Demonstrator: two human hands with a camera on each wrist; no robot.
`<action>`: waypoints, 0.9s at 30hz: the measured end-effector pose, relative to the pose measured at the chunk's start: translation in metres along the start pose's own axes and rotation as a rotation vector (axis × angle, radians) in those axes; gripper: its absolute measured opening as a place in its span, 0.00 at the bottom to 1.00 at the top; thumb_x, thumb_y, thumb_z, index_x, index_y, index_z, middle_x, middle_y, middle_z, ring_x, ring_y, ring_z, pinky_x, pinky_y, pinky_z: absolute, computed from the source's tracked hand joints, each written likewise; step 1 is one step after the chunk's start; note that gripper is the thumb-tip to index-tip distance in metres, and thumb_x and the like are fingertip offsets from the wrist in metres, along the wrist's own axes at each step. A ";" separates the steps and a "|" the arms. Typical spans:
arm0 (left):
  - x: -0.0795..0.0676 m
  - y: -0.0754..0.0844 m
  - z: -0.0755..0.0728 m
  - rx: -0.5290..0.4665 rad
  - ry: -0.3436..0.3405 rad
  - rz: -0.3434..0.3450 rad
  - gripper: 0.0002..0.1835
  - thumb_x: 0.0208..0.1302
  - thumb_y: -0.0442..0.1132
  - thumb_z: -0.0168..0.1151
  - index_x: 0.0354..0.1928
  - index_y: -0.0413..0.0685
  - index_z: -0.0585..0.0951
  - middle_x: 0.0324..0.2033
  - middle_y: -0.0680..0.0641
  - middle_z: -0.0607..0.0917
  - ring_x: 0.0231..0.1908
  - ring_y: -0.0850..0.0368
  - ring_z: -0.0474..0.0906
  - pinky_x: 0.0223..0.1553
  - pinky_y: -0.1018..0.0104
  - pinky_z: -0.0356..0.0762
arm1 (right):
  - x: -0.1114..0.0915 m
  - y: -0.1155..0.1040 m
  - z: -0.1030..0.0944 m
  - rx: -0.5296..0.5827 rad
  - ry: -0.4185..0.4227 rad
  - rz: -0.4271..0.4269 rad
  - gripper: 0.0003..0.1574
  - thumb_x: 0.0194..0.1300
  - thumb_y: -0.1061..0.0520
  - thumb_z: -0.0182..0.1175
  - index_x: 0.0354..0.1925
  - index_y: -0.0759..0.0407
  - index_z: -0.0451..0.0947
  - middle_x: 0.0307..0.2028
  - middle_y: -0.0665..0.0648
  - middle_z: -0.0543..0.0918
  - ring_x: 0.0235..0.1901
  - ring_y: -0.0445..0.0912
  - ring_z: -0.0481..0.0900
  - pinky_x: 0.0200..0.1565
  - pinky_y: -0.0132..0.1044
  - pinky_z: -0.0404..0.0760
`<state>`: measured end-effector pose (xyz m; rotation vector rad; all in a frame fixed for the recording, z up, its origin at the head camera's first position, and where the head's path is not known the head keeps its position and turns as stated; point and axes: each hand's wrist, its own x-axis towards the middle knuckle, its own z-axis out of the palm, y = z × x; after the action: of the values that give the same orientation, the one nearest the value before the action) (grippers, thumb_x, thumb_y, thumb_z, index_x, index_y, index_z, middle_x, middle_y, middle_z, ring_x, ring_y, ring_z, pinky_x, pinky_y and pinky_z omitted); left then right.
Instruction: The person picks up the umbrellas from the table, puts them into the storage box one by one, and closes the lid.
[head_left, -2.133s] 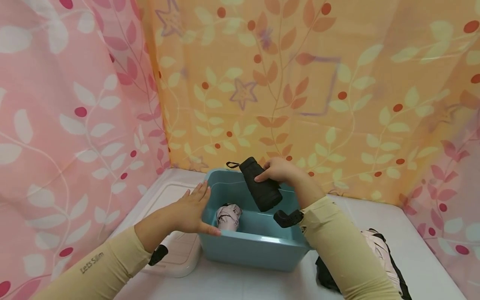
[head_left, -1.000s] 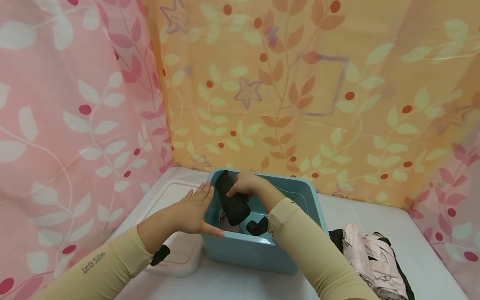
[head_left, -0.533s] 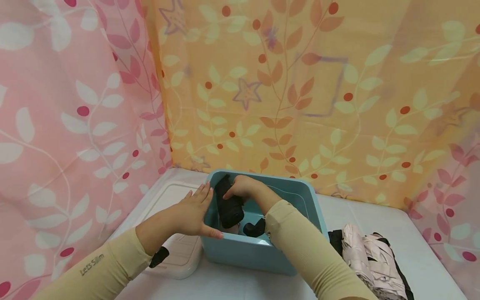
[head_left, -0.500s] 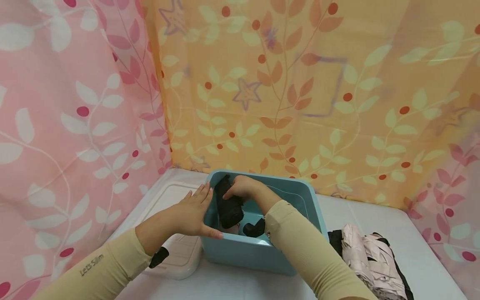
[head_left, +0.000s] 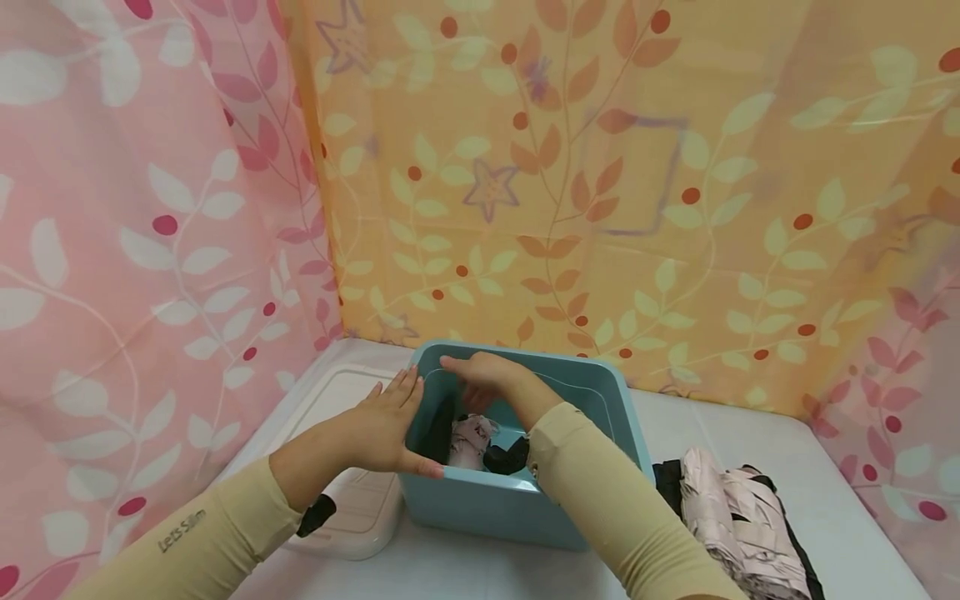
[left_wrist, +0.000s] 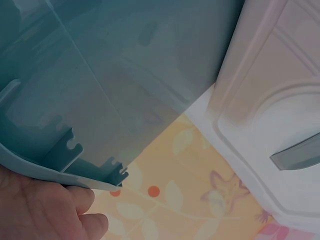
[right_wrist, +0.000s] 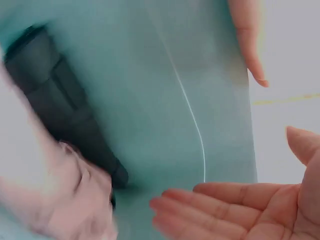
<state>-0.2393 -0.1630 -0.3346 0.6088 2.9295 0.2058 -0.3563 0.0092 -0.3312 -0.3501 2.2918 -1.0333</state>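
Note:
My left hand point(head_left: 384, 427) rests on the left rim of a blue plastic bin point(head_left: 517, 508), fingers straight and thumb near the front corner. Inside the bin, my right hand point(head_left: 489, 379) holds nothing; its fingers are extended in the right wrist view. A black folded umbrella point(right_wrist: 60, 95) lies along the bin's left wall, partly in shadow in the head view. Right beside it is a pale pink folded umbrella point(head_left: 471, 442), blurred in the right wrist view.
A white lid point(head_left: 352, 517) lies on the white table left of the bin. To the right are several pink and black folded bundles point(head_left: 738, 517). A yellow patterned curtain point(head_left: 555, 167) hangs behind, with a pink one point(head_left: 135, 292) at the left.
My right hand has carried the black umbrella leftward and down into the bin beside the pink one, then let go of it. My left hand has stayed at the rim.

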 end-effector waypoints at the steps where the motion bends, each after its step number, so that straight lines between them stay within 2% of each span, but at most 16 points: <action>1: 0.000 0.000 0.000 -0.001 0.000 0.001 0.69 0.36 0.82 0.47 0.70 0.36 0.43 0.70 0.39 0.36 0.69 0.45 0.29 0.64 0.41 0.38 | -0.001 0.000 -0.001 -0.001 -0.004 0.002 0.48 0.66 0.31 0.40 0.59 0.73 0.65 0.47 0.73 0.77 0.46 0.61 0.78 0.46 0.50 0.76; 6: 0.000 -0.001 0.001 -0.005 -0.001 -0.002 0.69 0.36 0.82 0.47 0.70 0.36 0.43 0.70 0.39 0.36 0.69 0.45 0.29 0.64 0.42 0.37 | -0.002 0.001 -0.006 0.034 -0.049 0.000 0.54 0.64 0.27 0.32 0.60 0.73 0.63 0.51 0.75 0.73 0.51 0.64 0.74 0.50 0.54 0.73; 14: 0.000 0.000 0.001 -0.002 -0.002 -0.006 0.70 0.35 0.83 0.47 0.70 0.37 0.42 0.70 0.39 0.36 0.69 0.45 0.29 0.65 0.43 0.37 | -0.003 0.004 -0.014 0.074 -0.031 -0.002 0.57 0.61 0.24 0.35 0.58 0.72 0.66 0.51 0.74 0.74 0.51 0.64 0.74 0.49 0.54 0.74; 27: 0.000 -0.001 0.003 0.002 0.006 -0.009 0.70 0.35 0.83 0.46 0.70 0.38 0.42 0.70 0.40 0.36 0.69 0.46 0.29 0.65 0.43 0.37 | -0.018 0.007 -0.032 0.027 -0.026 -0.020 0.54 0.62 0.25 0.38 0.59 0.72 0.65 0.55 0.72 0.71 0.54 0.64 0.71 0.51 0.55 0.71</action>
<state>-0.2394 -0.1638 -0.3378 0.5956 2.9380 0.2043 -0.3622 0.0412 -0.3127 -0.3740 2.2536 -1.0629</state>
